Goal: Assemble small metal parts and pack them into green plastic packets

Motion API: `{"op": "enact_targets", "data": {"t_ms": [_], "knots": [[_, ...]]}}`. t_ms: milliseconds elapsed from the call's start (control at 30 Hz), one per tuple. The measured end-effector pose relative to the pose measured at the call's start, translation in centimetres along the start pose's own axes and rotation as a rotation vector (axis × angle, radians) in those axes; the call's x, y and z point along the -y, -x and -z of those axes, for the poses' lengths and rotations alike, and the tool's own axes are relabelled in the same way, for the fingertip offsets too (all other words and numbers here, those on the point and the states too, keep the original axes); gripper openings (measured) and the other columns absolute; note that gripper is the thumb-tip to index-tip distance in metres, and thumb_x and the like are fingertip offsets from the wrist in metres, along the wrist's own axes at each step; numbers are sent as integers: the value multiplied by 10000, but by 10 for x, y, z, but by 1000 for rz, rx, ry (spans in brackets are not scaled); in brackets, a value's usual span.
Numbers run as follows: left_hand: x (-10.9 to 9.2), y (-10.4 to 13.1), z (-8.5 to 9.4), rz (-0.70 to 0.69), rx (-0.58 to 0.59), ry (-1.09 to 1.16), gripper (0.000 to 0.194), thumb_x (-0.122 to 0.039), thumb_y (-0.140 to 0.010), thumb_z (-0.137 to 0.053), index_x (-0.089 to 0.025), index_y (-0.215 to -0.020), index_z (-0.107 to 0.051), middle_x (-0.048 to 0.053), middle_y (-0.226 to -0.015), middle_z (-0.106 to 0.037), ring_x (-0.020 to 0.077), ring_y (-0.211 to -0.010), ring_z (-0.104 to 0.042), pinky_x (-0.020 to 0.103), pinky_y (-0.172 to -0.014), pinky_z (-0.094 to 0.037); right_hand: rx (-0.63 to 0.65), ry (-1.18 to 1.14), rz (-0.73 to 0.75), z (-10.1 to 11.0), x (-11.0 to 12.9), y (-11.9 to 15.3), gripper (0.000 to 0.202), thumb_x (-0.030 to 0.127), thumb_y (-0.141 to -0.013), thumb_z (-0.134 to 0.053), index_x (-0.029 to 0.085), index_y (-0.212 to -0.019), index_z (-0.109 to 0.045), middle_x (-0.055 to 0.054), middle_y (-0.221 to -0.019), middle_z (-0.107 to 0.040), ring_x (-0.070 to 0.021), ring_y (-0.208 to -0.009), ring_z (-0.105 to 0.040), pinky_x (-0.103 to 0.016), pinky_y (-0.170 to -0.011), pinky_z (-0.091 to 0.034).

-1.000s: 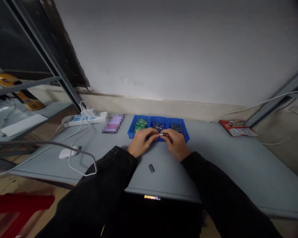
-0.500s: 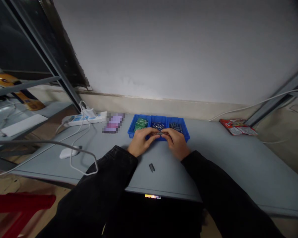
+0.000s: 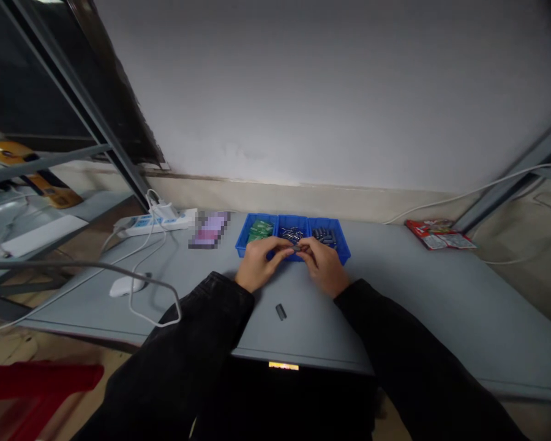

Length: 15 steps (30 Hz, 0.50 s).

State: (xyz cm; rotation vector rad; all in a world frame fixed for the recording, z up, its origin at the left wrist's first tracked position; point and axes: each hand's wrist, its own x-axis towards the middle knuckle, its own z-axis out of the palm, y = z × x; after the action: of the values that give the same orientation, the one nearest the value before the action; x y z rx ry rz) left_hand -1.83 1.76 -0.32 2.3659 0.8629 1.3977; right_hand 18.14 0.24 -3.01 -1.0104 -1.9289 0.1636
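Fingertips of my left hand (image 3: pixel 259 262) and my right hand (image 3: pixel 324 264) meet over the front of the blue bins, both closed on one small dark grey part (image 3: pixel 296 248). My fingers cover most of it, so its exact kind does not show. A similar dark grey cylindrical piece (image 3: pixel 281 312) lies on the table nearer to me. Behind my hands, the left blue bin (image 3: pixel 241 240) has green pieces (image 3: pixel 259 230), the middle one has shiny metal pins (image 3: pixel 292 234), and the right one has dark grey cylindrical pieces (image 3: pixel 324 235).
Left of the bins lie a blurred-out purple phone-like object (image 3: pixel 210 229) and a white power strip (image 3: pixel 158 222) with cables. A white mouse (image 3: pixel 127 285) is on the left side of the grey table (image 3: pixel 408 288). At the far right rests a red packet (image 3: pixel 438 234).
My right fingers have shifted slightly on the small dark part, which now shows less between the hands. The piece on the table and the bins stay where they were.
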Motion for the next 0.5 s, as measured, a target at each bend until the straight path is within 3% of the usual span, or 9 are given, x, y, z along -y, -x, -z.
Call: {"op": "enact_targets", "data": {"t_ms": [200, 333, 500], "knots": [[2, 1, -1, -2, 27, 15, 169, -310, -931, -694, -161, -1000, -729, 45, -884, -765, 141, -741, -700, 274, -737, -563, 1, 32, 77, 4, 3, -3, 178, 285, -1047, -453, 212, -1043, -615, -56, -992, -691, -192, -912, -664, -309, -815, -493], [3, 1, -1, -21, 13, 15, 168, -309, -929, -698, -162, -1004, -728, 42, -882, -764, 136, -736, -695, 274, -746, -564, 12, 50, 76, 4, 4, -2, 239, 308, -1058, -433, 202, -956, -621, -49, -904, -671, -185, -857, -652, -308, -793, -485], [3, 1, -1, -9, 4, -3, 166, -312, -947, -671, -165, -1000, -729, 49, -897, -766, 146, -769, -699, 284, -742, -562, -18, 48, 53, 2, 3, -1, 178, 315, -1016, -535, 213, -1149, -593, -42, -943, -688, -197, -862, -642, -331, -806, -491]]}}
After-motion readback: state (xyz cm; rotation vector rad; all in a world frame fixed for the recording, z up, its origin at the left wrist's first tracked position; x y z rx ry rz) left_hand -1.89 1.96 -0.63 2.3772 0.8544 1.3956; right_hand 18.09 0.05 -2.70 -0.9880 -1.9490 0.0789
